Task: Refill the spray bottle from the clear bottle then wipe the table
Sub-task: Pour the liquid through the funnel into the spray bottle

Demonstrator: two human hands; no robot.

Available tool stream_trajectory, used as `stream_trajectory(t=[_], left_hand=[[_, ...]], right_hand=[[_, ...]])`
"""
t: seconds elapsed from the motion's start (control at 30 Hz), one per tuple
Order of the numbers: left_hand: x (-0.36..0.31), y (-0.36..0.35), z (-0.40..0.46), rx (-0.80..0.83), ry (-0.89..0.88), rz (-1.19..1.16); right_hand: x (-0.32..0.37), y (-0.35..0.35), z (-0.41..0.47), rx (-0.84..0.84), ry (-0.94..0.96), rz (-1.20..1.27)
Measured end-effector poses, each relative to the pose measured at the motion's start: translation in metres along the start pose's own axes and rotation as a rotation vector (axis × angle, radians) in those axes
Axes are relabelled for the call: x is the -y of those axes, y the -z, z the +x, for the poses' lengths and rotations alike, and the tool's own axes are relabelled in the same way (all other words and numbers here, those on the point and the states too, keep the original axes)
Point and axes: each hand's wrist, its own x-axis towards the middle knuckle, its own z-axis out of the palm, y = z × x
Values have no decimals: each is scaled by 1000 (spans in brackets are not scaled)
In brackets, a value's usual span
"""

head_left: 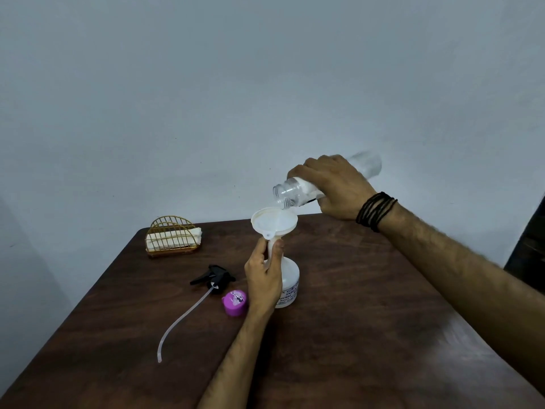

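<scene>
A white spray bottle [290,283] stands upright near the middle of the dark wooden table [368,320], its top off. A white funnel [274,223] sits in its neck. My left hand [264,274] grips the bottle's neck just under the funnel. My right hand [333,187] holds the clear bottle [290,191] tilted down to the left, its open mouth over the funnel's far right rim. The black trigger sprayer head [213,276] with its long clear dip tube [182,320] lies on the table to the left.
A purple cap [234,302] lies beside the spray bottle, left of my left wrist. A gold wire holder with folded white cloth [173,239] stands at the table's far left corner. A pale wall rises behind; something dark shows at the right edge.
</scene>
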Motion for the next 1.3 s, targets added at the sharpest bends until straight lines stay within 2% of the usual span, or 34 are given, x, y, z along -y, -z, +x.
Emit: stream_trajectory(t=[0.13,0.23,0.37,0.57,0.87,1.17,1.23,1.3], left_hand=[[1,0,0,3,0,-7],[2,0,0,-4,13,-1],[2,-1,1,-21,11,-2],[2,-2,0,-34,-1,-6],[5,-4,0,-44,11,0],[-3,-5,-2,-38,56,-4],[-4,-5,-3,-41,54,7],[-5,-5,-3,-42,53,18]], right_hand=[[-8,-10,-19,72,-324,521],[-18,-18,-34,68,-572,743],[-31,-44,-61,-59,-885,1063],[-31,-70,-99,-186,-1095,1072],[-27,-82,-119,-141,-986,955],[-20,-81,-129,-115,-997,833],[-16,-80,-129,-182,-1015,784],[-7,-76,-127,-329,-1009,646]])
